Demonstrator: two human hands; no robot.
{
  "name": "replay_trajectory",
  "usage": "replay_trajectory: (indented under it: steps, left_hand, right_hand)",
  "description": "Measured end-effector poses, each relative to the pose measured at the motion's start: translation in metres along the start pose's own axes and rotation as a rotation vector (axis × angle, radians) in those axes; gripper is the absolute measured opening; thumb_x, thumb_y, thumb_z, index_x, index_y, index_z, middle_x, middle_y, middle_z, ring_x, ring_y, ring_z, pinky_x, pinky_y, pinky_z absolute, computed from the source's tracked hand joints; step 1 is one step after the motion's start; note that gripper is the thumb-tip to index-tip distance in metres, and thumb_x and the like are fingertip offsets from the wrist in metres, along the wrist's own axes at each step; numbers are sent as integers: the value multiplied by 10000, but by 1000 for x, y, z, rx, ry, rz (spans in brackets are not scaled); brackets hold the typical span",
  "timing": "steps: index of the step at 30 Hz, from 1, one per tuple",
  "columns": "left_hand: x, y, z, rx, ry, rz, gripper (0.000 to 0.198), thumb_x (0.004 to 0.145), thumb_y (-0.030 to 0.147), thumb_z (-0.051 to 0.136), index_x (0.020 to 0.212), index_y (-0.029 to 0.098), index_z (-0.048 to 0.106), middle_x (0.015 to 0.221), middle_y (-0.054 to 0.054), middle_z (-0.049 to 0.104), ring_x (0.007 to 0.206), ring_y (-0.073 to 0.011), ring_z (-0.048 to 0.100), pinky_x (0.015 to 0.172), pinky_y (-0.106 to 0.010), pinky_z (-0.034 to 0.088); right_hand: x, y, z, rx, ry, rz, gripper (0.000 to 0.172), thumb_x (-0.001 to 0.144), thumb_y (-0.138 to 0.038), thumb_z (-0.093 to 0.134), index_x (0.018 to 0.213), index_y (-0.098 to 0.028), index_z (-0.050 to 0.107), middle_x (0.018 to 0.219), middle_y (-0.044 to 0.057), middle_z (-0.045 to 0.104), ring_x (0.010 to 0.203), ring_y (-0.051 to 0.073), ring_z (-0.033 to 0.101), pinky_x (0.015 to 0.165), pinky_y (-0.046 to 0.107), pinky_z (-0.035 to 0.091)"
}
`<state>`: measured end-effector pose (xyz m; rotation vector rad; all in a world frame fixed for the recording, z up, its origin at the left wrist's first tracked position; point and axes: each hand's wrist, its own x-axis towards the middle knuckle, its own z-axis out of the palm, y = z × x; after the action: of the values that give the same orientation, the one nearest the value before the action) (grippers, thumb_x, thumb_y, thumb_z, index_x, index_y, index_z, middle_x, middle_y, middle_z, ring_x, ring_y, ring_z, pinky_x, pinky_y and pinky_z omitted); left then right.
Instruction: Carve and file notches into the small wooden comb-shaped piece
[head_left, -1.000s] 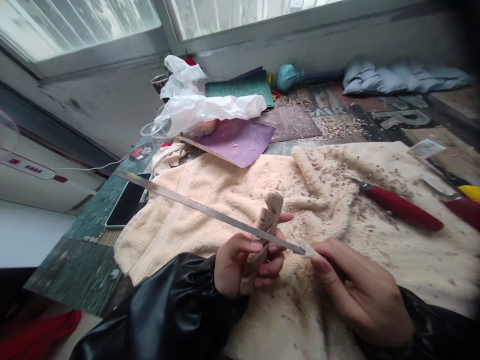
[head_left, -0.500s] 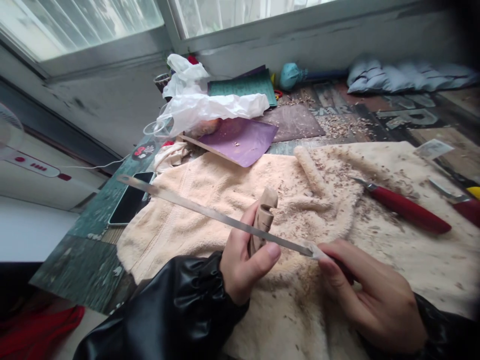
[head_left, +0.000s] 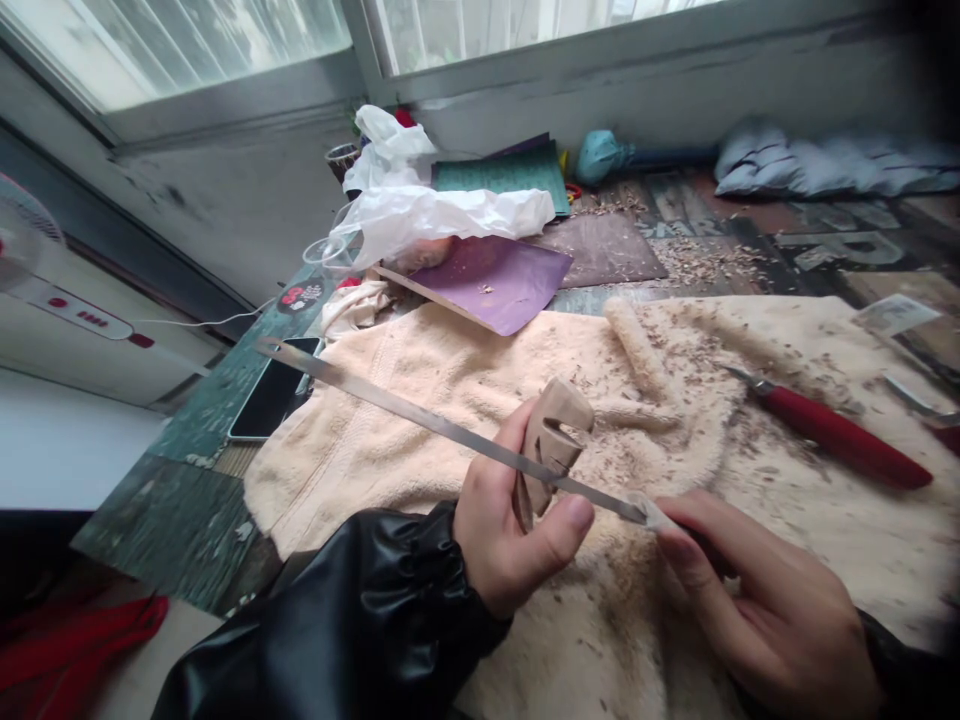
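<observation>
My left hand (head_left: 510,525) is closed around a small carved piece of pale wood (head_left: 559,415) with a deep notch near its top. Its thumb points up and to the right. My right hand (head_left: 772,590) pinches the wrapped near end of a long, thin hacksaw blade (head_left: 442,432). The blade slants up to the left and crosses the wood, close to or against it; contact is hard to make out. A hole shows at its far tip. Below both hands a cream fleece cloth (head_left: 405,370) lies strewn with wood shavings.
A red-handled carving knife (head_left: 840,430) lies on the cloth at right, another partly in view. Behind are a purple sheet (head_left: 499,285), a white plastic bag (head_left: 450,215) and a green mat (head_left: 502,185). A phone (head_left: 274,395) lies left; a fan (head_left: 67,285) stands beyond the table.
The wood piece has turned in my left hand, so its notch and broader side show more. The blade stays across it in my right hand. The whole view has shifted slightly.
</observation>
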<state>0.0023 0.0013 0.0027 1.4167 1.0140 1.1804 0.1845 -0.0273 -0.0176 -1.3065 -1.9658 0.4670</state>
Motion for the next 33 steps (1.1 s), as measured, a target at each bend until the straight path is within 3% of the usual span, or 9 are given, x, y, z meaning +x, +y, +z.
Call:
replay_trajectory:
  steps: [9, 21, 27, 33]
  left_hand:
    - [0, -3, -3, 218, 61, 95, 596, 702, 325, 571, 1239, 174, 364, 1125, -72, 538, 1049, -244, 495, 917, -360, 387]
    - [2, -4, -4, 302, 113, 173, 628, 652, 358, 621, 1200, 151, 393, 948, -54, 577, 848, -197, 550, 755, -305, 464]
    - [1, -6, -3, 277, 126, 234, 618, 656, 351, 631, 1195, 159, 399, 913, -47, 581, 869, -205, 550, 742, -302, 477]
    - [1, -5, -3, 212, 95, 199, 634, 646, 343, 634, 1202, 144, 403, 950, -61, 590, 917, -218, 550, 792, -309, 470]
  right_hand:
    - [-3, 4, 2, 10, -23, 0, 121, 849, -251, 446, 856, -191, 551, 664, 2, 530, 551, 95, 514, 495, 190, 395]
    - [2, 12, -1, -47, -58, -174, 116, 828, -189, 459, 911, -184, 539, 724, 23, 594, 596, 104, 587, 519, 159, 456]
    - [-2, 15, -1, -60, -66, -147, 152, 830, -217, 463, 944, -185, 558, 759, 40, 624, 589, 113, 593, 494, 170, 457]
    - [-9, 13, 2, 19, -72, 21, 207, 845, -307, 439, 912, -194, 599, 708, 41, 605, 588, 132, 573, 503, 210, 447]
